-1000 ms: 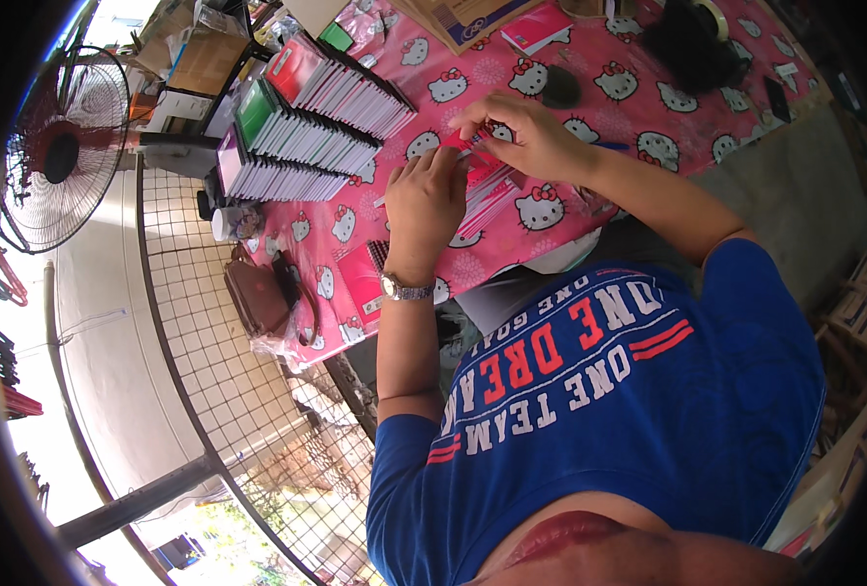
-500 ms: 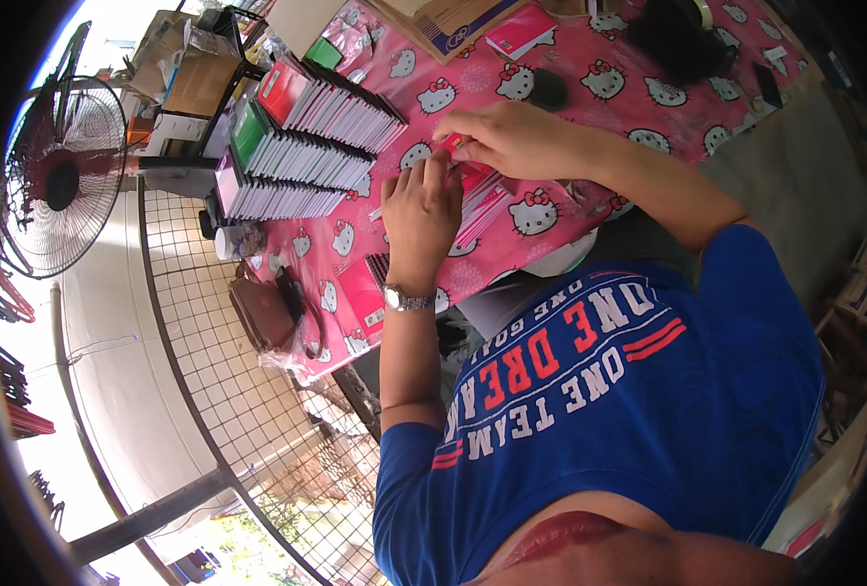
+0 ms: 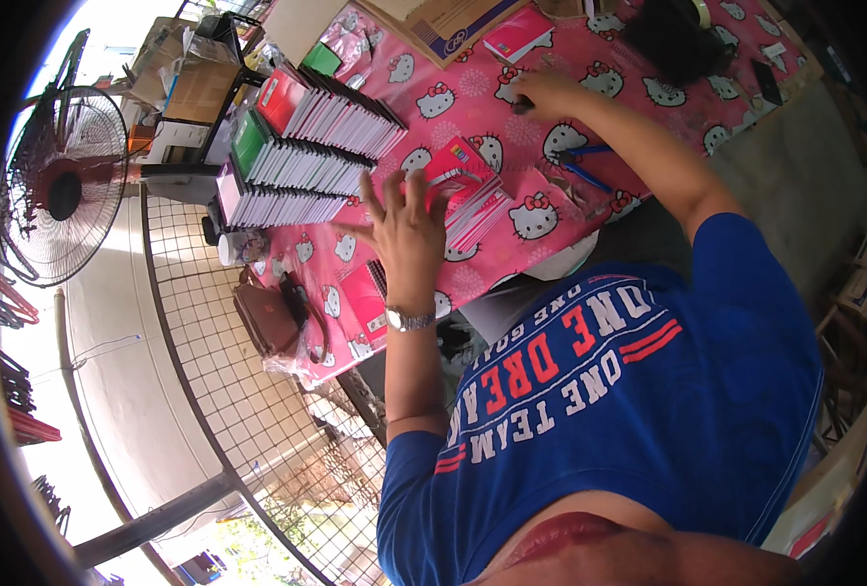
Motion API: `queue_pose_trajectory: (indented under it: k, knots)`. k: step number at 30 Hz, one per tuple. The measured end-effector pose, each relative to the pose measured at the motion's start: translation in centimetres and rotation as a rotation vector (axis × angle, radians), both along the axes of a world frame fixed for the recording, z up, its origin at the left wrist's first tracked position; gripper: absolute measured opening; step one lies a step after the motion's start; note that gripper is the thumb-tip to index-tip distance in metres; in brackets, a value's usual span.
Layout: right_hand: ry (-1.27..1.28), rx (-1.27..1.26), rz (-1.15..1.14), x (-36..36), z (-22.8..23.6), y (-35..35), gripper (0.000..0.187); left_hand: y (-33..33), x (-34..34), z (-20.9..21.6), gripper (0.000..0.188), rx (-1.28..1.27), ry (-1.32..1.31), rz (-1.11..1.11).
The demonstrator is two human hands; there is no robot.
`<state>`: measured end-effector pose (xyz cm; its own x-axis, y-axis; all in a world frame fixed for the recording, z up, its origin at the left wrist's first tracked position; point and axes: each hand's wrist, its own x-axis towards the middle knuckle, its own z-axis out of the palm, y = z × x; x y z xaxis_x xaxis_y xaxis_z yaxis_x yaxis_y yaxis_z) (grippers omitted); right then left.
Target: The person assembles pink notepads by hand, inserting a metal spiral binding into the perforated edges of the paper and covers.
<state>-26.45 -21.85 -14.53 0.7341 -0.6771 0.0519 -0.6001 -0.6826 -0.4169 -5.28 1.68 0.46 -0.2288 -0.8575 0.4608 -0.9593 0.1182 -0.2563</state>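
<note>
A stack of red and pink notebooks (image 3: 480, 217) lies on the table in front of me, its top cover facing up. Beside its left edge my left hand (image 3: 409, 230) hovers with fingers spread, wearing a wristwatch; nothing is in its grasp. Farther off to the right, my right hand (image 3: 550, 96) has its fingers closed around a small dark object (image 3: 522, 104), mostly hidden by the hand. A blue-handled tool (image 3: 588, 164), like pliers, rests on the table right of the stack.
Rows of spiral-bound notebooks (image 3: 301, 151) stand at the left on a pink patterned tablecloth (image 3: 463, 278). A cardboard box (image 3: 443, 29) and a pink notebook (image 3: 518, 35) are at the far side. Nearer left are a brown bag (image 3: 265, 317) and a fan (image 3: 64, 190).
My right hand has left the notebook stack and reached away to the dark object on the table. My left hand has let go of the stack and spread its fingers; the blue-handled tool now shows.
</note>
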Motion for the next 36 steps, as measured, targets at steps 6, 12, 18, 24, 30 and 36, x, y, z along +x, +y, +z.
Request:
queue_pose_trajectory:
  k: [6,12,18,24,30,36]
  knots:
    - [-0.758,1.270,0.782,5.9,15.1,4.7,0.044,0.8,1.3,-2.0,0.030,0.021,0.353,0.131]
    - [-0.428,1.061,0.643,6.6,15.4,4.3,0.042,0.4,1.8,-1.7,0.032,0.028,0.408,0.054]
    - [-0.360,1.082,0.712,7.8,15.7,4.0,0.038,1.0,4.6,-1.9,0.029,-0.024,0.697,-0.027]
    - [-0.524,1.260,0.861,8.8,15.5,4.6,0.040,1.4,5.4,-2.4,0.021,0.095,0.896,0.036]
    - [-0.343,1.120,0.760,9.6,15.7,4.4,0.038,1.3,6.2,-3.1,0.020,0.125,0.952,-0.028]
    - [-0.513,1.328,0.926,10.5,16.0,5.1,0.041,1.3,6.4,-3.3,0.020,0.155,1.033,-0.025]
